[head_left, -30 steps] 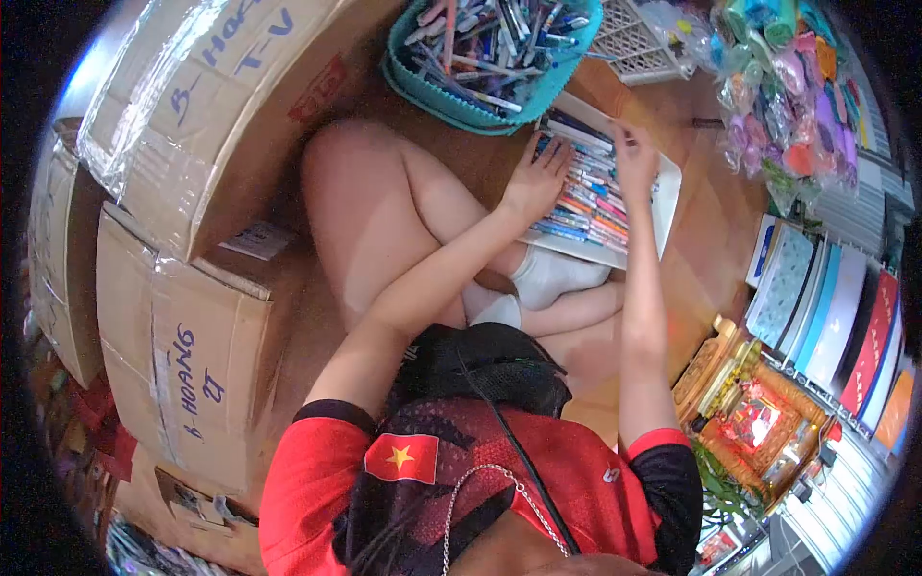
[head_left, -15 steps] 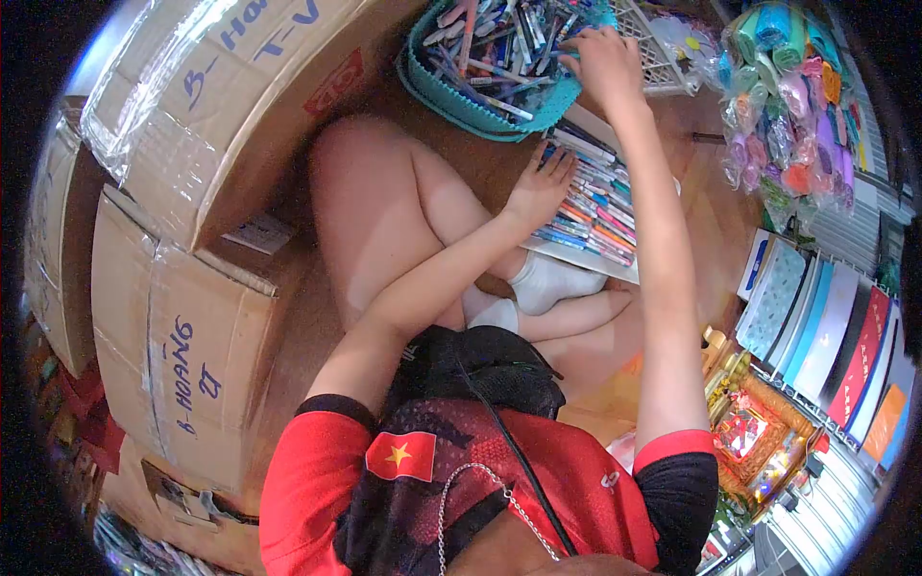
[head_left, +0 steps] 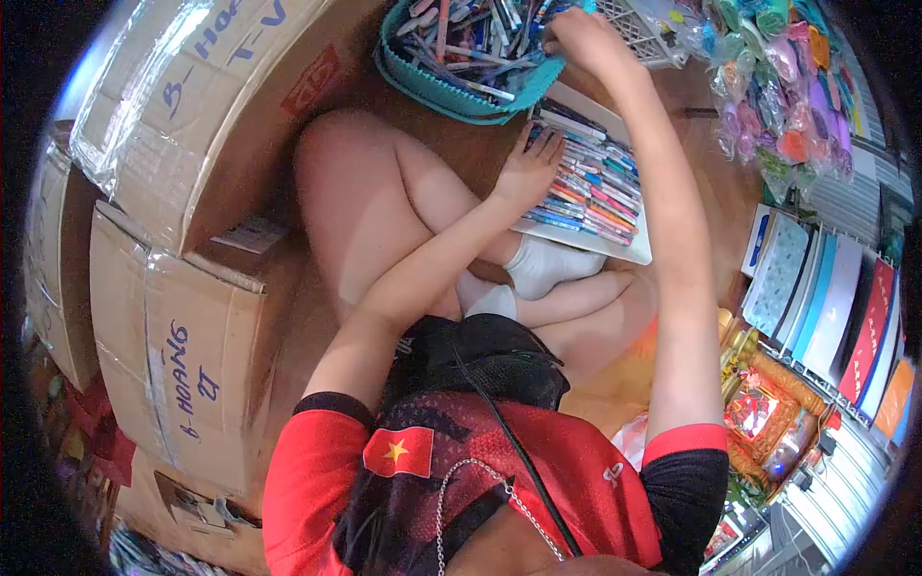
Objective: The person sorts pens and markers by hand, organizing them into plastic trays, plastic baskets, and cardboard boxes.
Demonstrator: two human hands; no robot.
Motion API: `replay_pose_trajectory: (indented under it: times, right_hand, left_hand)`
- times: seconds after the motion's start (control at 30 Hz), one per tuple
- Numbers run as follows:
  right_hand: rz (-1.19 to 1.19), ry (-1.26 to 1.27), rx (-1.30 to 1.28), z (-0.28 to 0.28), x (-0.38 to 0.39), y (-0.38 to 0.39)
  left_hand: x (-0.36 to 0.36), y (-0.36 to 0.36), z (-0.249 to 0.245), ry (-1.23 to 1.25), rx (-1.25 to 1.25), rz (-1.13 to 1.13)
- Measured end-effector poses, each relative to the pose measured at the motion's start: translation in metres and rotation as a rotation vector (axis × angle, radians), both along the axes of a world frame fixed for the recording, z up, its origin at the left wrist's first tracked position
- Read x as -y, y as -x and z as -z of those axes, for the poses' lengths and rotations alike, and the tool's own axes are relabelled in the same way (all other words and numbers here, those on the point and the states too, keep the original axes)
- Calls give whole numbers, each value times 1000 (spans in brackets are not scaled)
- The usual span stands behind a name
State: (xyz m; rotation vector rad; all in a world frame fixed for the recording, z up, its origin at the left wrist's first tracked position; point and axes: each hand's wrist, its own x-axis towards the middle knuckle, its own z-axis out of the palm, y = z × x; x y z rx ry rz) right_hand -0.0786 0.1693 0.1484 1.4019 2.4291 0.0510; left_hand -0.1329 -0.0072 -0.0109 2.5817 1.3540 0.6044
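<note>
The teal basket [head_left: 451, 104] sits beyond the white tray [head_left: 642, 248] — nearer the right hand [head_left: 590, 40], half-curled at its rim, any hold unclear. The left hand [head_left: 528, 173], loosely open, lies on the tray's side-by-side pens [head_left: 597, 190].

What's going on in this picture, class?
A person sits cross-legged by a white tray of roughly lined-up pens. The left hand rests on that tray's contents, fingers spread. The right hand is at the edge of a teal basket of jumbled pens; whether its grip holds anything is hidden.
</note>
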Motion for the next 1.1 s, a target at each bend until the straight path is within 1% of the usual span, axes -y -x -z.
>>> replay_pose_trajectory:
  times: [0.07,0.17,0.23,0.27,0.3,0.37,0.47,0.57,0.67,0.77,0.87,0.97,1.07,1.1]
  right_hand:
    - [44,15,-81,-18,4,5]
    - [-203,-315,-430,-21,18,-41]
    - [60,-250,-720,-24,50,-60]
    - [196,-223,-814,-13,61,-73]
    - [336,-195,-907,5,74,-88]
    - [460,-87,-982,52,93,-113]
    - [473,-23,-861,103,106,-127]
    - [339,8,-657,123,101,-128]
    - [417,63,-635,128,98,-125]
    - [447,36,-680,152,98,-142]
    - [466,46,-692,122,107,-123]
    - [564,-91,-887,98,105,-114]
    - [377,-382,-1009,47,85,-80]
    - [353,-367,-1021,28,80,-64]
  left_hand:
    - [-1,0,1,-13,-4,0]
    - [0,0,0,-5,-1,-13]
    - [0,0,-1,13,4,-10]
    - [0,-1,-1,6,4,-16]
    - [0,-2,0,-2,4,-20]
    - [0,-3,0,-8,13,-27]
    - [1,-2,-2,3,36,-30]
    - [0,-1,-3,-2,31,-26]
    - [-2,0,-4,2,13,-21]
    - [-1,-1,-6,30,9,-22]
    - [-1,-1,-7,25,17,-27]
    - [-2,-1,-5,14,35,-37]
    - [-1,-1,-5,-3,45,-53]
    - [0,-1,-4,-9,58,-58]
